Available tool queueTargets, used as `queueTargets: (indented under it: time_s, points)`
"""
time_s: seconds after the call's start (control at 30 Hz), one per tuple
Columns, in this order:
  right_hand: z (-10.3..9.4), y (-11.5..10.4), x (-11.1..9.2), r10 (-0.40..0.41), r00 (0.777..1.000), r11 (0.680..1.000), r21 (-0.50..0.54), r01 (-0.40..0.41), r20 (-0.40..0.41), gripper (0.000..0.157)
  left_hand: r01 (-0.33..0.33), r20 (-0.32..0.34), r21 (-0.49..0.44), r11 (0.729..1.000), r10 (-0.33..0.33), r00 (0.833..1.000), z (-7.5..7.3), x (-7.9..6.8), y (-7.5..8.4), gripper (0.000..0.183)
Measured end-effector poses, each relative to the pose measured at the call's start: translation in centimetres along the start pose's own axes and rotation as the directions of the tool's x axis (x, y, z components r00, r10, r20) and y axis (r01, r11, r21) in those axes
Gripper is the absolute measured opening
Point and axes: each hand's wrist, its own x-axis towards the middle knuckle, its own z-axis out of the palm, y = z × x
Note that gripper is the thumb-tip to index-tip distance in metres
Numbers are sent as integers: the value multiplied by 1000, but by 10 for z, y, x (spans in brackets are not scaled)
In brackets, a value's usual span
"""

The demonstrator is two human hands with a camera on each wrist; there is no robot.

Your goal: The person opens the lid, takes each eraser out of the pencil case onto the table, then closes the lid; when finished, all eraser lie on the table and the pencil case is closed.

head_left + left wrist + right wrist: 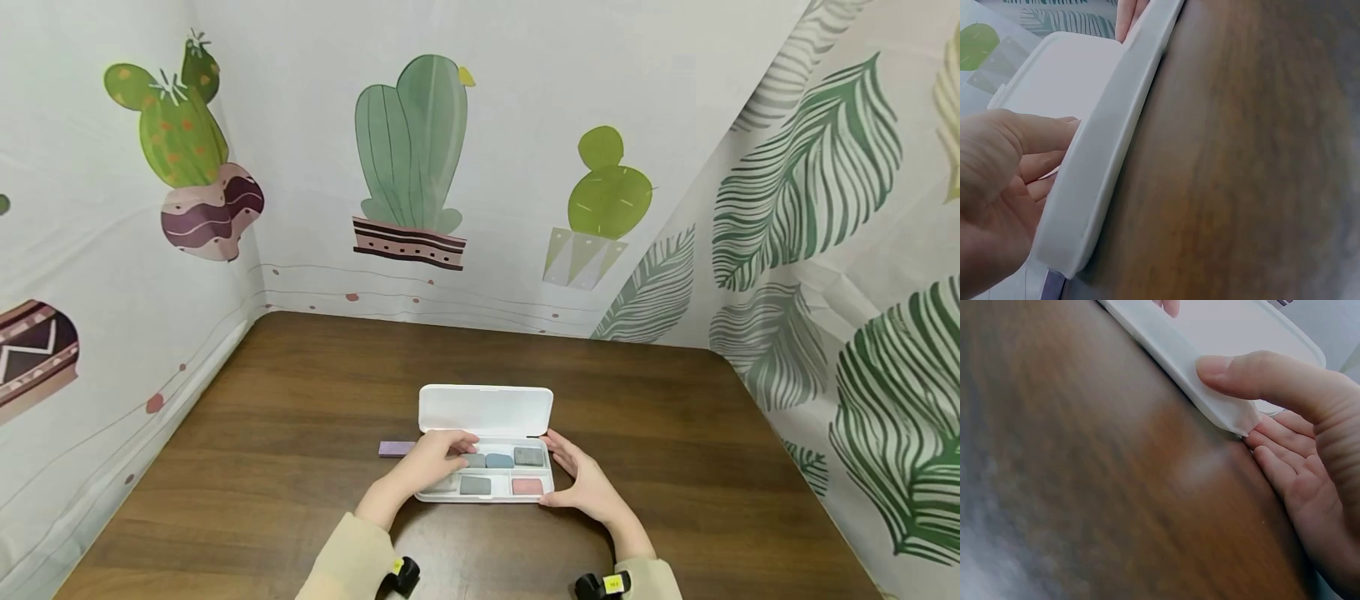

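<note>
A white lidded case (486, 408) lies on the table with its lid raised at the back. Its compartments hold several small blocks: a blue-grey one (498, 461), a speckled grey one (529, 457), a plain grey one (476, 485) and a pink one (527, 487). My left hand (427, 460) reaches over the left end, thumb and fingers inside beside another grey block (473, 460); I cannot tell whether they pinch it. With the thumb at the front corner and fingers along the far side, my right hand (588, 487) holds the case's right end.
A lilac bar (395, 449) lies just left of the case, partly behind the left hand. The brown wooden table (315, 392) is bounded at the back and sides by hanging cloth (517, 167) printed with cacti and leaves.
</note>
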Motion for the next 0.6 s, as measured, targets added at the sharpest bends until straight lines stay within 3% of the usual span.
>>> queueTargets:
  time_s: [0.3,0.6]
  points:
    - [1,2,1,-46,999,999,-2,46,-4,97,19,-18,2,1000,-19,1000,2,3,3,30]
    - [1,2,-2,-20,1000,1000,3,20,-7,99,39,8,-18,999,-38,999,3,3,4,31]
